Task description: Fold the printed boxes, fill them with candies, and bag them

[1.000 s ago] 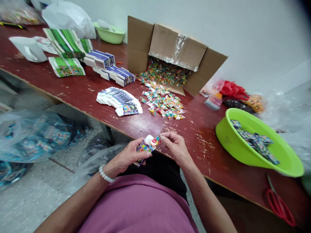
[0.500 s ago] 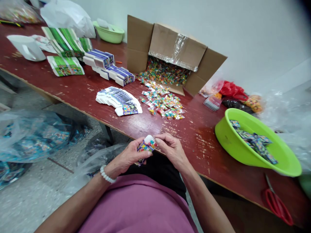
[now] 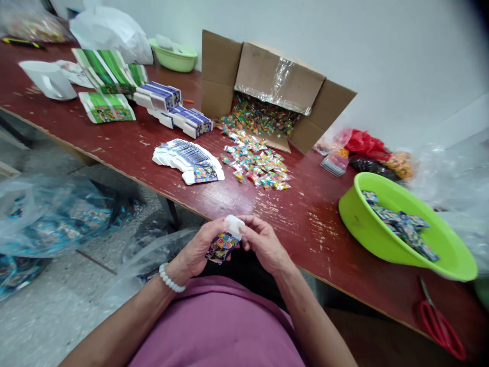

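Left hand (image 3: pixel 195 251) gripping small printed box (image 3: pixel 222 248), fingers wrapping round it; right hand (image 3: pixel 266 245) pinching box's white end flap (image 3: pixel 234 224) with thumb and fingers. Box hovering by near edge of table (image 3: pixel 305 224), wrapped candies (image 3: pixel 263 168) lying beyond.

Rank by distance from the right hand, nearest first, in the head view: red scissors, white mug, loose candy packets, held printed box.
1. Held printed box: in the left hand, at the right hand's fingertips.
2. Loose candy packets: ahead, mid-table.
3. Red scissors: at the right, near the table edge.
4. White mug: far left.
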Demonstrator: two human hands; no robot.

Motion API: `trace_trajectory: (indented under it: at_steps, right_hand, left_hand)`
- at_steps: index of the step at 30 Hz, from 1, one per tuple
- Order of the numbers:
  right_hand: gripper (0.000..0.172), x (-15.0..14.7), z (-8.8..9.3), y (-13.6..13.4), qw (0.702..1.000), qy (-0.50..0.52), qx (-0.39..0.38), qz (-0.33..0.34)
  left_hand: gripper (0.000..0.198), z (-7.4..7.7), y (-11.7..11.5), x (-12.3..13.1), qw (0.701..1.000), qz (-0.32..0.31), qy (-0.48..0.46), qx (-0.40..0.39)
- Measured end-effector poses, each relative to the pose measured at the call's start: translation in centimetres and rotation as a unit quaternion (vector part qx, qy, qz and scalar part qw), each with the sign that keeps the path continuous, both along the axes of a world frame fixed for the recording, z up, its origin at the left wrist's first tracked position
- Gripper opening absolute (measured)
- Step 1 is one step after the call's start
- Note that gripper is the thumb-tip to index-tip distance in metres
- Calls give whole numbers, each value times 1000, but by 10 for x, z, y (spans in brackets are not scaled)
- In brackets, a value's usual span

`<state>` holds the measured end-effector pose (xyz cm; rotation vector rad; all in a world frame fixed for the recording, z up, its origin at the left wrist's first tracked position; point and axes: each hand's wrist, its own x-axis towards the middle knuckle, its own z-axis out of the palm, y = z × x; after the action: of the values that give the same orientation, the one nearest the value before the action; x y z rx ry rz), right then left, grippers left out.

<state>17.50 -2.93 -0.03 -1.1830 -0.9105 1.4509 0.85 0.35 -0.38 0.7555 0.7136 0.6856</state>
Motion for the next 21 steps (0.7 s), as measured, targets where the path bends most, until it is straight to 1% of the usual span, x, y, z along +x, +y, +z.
trace_trajectory:
  at_steps: [3, 5, 7, 9, 11, 13, 16, 19, 21]
  right_hand:
    - [29, -10, 0, -1, 999, -15, 36, -30]
    - [21, -14, 1, -2, 993, -59, 86, -59]
    - [17, -12, 4, -4, 979, -130, 140, -73]
    - [18, -8, 6, -6, 960, -204, 183, -49]
    - [19, -4, 7, -8, 946, -248, 207, -10]
    - [22, -2, 9, -9, 951, -241, 192, 13]
    - [22, -4, 9, -7, 981, -148, 123, 19]
    - [19, -7, 8, -4, 994, -66, 80, 26]
    - [18, -8, 6, -3, 996, -56, 70, 21]
  left_hand:
    - [29, -2, -3, 3, 999, 26, -30, -16]
    - [26, -2, -3, 5, 996, 30, -50, -68]
    - [28, 1, -3, 6, 988, 7, -72, -137]
    - [36, 5, -2, 7, 978, -25, -90, -184]
    - [39, 9, -1, 8, 974, -30, -101, -200]
    - [33, 10, -1, 9, 976, -12, -97, -195]
    - [26, 7, -2, 10, 986, 28, -62, -154]
    - [32, 2, -4, 10, 995, 53, -26, -85]
    - [36, -1, -5, 10, 997, 57, -11, -45]
